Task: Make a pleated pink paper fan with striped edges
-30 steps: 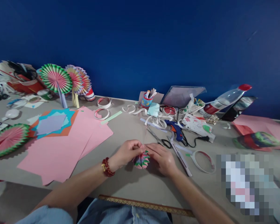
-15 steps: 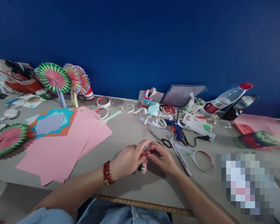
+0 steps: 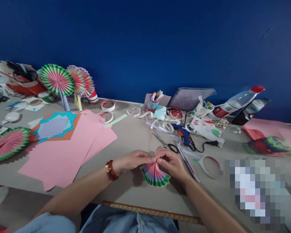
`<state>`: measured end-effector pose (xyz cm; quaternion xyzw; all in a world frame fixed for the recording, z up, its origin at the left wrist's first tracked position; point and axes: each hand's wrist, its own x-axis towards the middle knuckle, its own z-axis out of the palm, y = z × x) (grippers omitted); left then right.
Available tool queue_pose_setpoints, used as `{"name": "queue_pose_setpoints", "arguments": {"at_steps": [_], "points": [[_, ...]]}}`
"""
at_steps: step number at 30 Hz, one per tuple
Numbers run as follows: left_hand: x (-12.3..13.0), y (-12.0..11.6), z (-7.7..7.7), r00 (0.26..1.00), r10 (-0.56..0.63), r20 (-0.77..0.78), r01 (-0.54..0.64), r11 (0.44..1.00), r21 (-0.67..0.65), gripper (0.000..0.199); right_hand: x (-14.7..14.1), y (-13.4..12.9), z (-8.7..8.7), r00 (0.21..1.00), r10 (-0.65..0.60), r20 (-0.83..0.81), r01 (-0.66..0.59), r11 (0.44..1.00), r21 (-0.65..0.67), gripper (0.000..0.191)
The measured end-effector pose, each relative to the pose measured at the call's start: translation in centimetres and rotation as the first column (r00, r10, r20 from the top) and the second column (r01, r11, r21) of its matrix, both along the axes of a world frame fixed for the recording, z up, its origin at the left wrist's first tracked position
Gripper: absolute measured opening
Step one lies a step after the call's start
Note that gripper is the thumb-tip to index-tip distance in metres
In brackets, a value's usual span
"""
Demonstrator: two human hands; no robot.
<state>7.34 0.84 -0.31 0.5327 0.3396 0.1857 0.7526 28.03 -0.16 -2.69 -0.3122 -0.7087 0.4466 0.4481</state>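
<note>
The pleated paper fan [image 3: 155, 174] hangs below both hands, near the table's [image 3: 126, 197] front edge. Left hand [image 3: 135, 160] and right hand [image 3: 171, 164] each pinch its gathered top, fingers closed.

Left hand [image 3: 134, 160] and right hand [image 3: 172, 163] pinch close together — forearms [image 3: 81, 188] angled inward.

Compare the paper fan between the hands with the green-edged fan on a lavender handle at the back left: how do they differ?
The held fan is partly spread, a wedge fanning downward; the back fan forms a full circle. The held fan shows no handle, while the back fan has a lavender handle. The held fan also looks smaller than the back fan. Both are pleated, pink at the centre and green-edged.
</note>
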Motion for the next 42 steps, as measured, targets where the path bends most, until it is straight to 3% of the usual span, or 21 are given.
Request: {"name": "queue_pose_setpoints", "arguments": {"at_steps": [6, 15, 31, 42], "points": [[0.1, -0.4, -0.6, 0.997, -0.021, 0.079, 0.034, 0.985, -0.167, 0.05, -0.2, 0.0, -0.7, 0.995, 0.03, -0.097, -0.04, 0.994, -0.1, 0.028], [0.2, -0.5, 0.0, 0.998, -0.005, 0.067, 0.016, 0.987, -0.159, 0.05, 0.0, 0.2, -0.9, 0.993, 0.052, -0.102, -0.066, 0.988, -0.14, 0.03], [0.6, -0.8, 0.5, 0.989, 0.024, 0.148, 0.009, 0.976, -0.218, 0.046, 0.3, 0.0, -0.3, 0.999, 0.033, -0.031, -0.033, 0.999, -0.015, 0.023], [0.9, -1.1, 0.2, 0.982, 0.034, 0.185, 0.01, 0.973, -0.229, 0.047, 0.3, -0.3, -0.4, 0.996, 0.039, -0.082, -0.048, 0.992, -0.117, 0.024]]}}
